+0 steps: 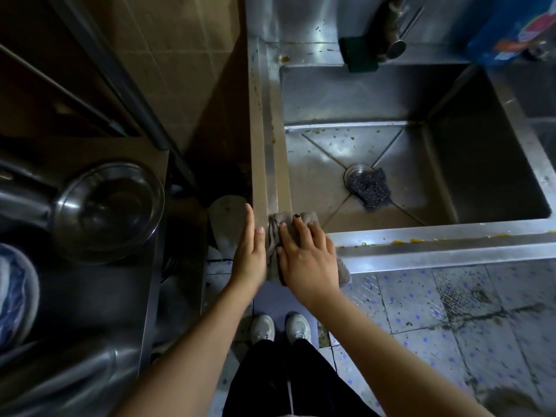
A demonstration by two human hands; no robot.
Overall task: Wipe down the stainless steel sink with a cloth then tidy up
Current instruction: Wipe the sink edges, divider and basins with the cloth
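The stainless steel sink (421,248) fills the upper right, with specks of food on its rim and basin floor. A grey-brown cloth (273,236) lies over its near left corner. My right hand (307,254) presses flat on the cloth with fingers spread. My left hand (250,251) rests with straight fingers against the sink's left outer edge, beside the cloth. A dark scouring pad (374,191) lies in the basin, partly over the round drain (355,173).
A tap (397,34) and a dark green sponge (358,55) sit at the sink's back rim; a blue packet (511,31) stands at the top right. Steel bowls (108,212) rest on a counter at left. My shoes (279,328) stand on a dirty tiled floor (451,311).
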